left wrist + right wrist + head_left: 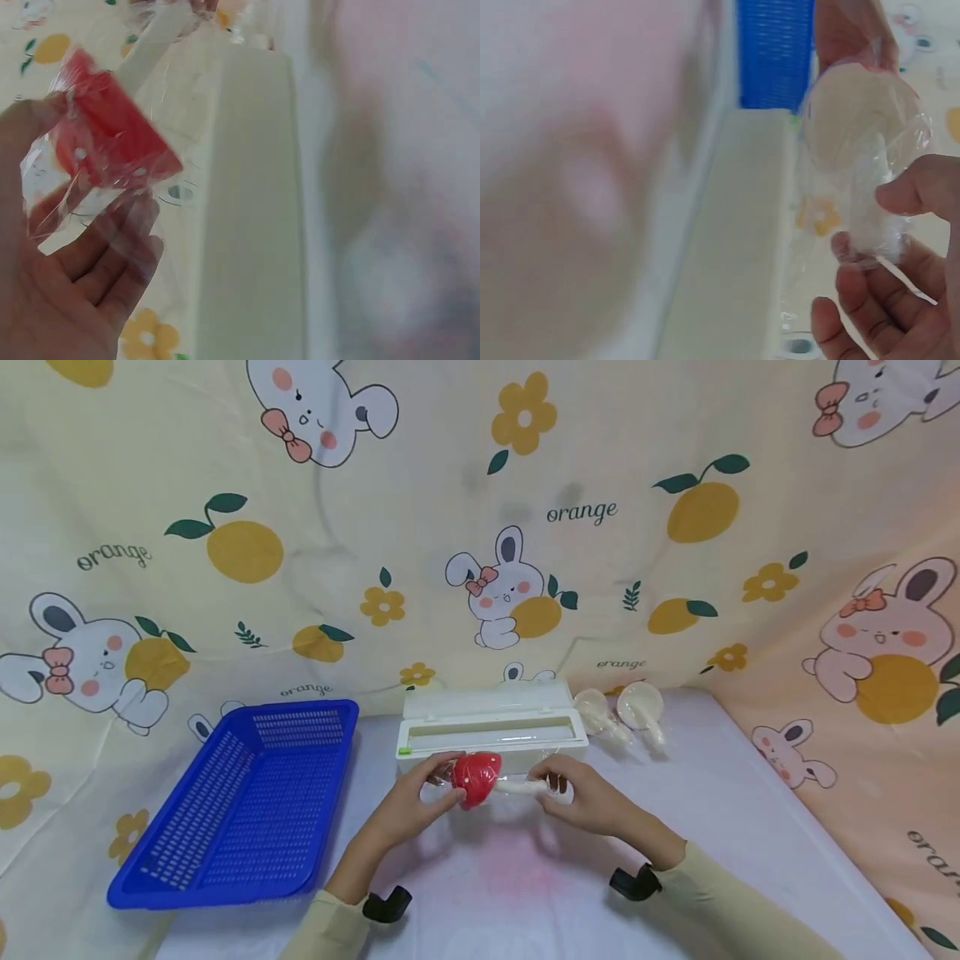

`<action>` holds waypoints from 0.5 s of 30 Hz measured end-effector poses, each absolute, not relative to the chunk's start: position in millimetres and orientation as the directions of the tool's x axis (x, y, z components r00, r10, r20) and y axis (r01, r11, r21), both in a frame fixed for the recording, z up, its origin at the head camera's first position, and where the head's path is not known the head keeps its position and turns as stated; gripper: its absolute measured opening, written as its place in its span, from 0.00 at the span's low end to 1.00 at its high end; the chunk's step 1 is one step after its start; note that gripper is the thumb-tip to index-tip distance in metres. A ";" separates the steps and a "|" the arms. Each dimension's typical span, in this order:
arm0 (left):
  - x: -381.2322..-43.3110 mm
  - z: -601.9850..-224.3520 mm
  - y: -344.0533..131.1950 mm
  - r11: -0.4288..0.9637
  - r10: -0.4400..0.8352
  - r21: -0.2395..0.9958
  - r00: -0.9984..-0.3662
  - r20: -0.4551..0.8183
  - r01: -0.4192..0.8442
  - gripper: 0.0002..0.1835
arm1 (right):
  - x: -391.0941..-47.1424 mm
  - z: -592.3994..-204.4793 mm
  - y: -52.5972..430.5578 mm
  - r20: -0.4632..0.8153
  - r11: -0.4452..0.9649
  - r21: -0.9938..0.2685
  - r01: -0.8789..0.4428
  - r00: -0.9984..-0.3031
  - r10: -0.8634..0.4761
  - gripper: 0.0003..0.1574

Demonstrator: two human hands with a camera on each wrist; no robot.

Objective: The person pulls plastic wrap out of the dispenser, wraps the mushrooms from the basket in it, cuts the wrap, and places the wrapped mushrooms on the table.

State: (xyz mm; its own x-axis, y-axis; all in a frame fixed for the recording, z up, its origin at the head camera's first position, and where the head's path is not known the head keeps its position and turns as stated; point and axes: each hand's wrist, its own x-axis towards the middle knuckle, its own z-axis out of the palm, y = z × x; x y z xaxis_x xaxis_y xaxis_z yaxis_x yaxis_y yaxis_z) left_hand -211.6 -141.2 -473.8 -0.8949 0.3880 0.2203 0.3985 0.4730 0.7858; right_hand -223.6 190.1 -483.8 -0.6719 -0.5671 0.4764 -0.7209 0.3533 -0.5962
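A toy mushroom [478, 779] with a red, white-dotted cap and a white stem lies sideways in the air, wrapped in clear plastic. My left hand [412, 806] holds the cap end, thumb on the near side and fingers behind. In the left wrist view the red cap [120, 139] shows through crinkled wrapping. With thumb and fingers, my right hand [588, 795] pinches the stem's end. The right wrist view shows the cap's pale underside [847, 112] and the wrapped stem [870, 210]. Just behind both hands stands a long white box [487, 699] with its lid up.
At the left sits a blue plastic basket [255, 827]. Two cream, round-headed pieces with stems, one [641, 706] at the right, lie in clear plastic beside the white box. A green slider [405, 750] sits on the box. A printed cloth [435, 510] hangs behind the table.
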 end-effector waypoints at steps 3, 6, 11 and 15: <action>-210.5 -459.4 -139.5 0.466 0.342 0.801 -0.912 0.228 0.375 0.31 | -222.8 -467.9 189.8 0.538 0.350 -0.562 -0.749 -0.653 -0.533 0.19; -213.3 -449.0 -136.6 0.451 0.302 0.812 -0.920 0.251 0.370 0.30 | -223.5 -455.5 188.7 0.572 0.366 -0.559 -0.744 -0.666 -0.479 0.22; -220.0 -433.9 -131.7 0.456 0.245 0.815 -0.931 0.270 0.357 0.30 | -227.4 -441.5 186.5 0.559 0.405 -0.616 -0.675 -0.738 -0.378 0.21; -224.4 -422.2 -128.8 0.461 0.227 0.806 -0.927 0.298 0.372 0.29 | -231.9 -432.9 185.7 0.566 0.394 -0.640 -0.660 -0.751 -0.340 0.15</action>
State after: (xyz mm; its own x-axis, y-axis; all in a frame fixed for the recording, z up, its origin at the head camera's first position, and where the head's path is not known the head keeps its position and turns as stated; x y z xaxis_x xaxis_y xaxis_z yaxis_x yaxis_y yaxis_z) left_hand -224.4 -128.8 -422.2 -0.9271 0.2272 0.2981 0.3720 0.4612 0.8055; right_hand -231.9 185.7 -432.9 -0.7511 -0.3404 0.5657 -0.6602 0.3937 -0.6397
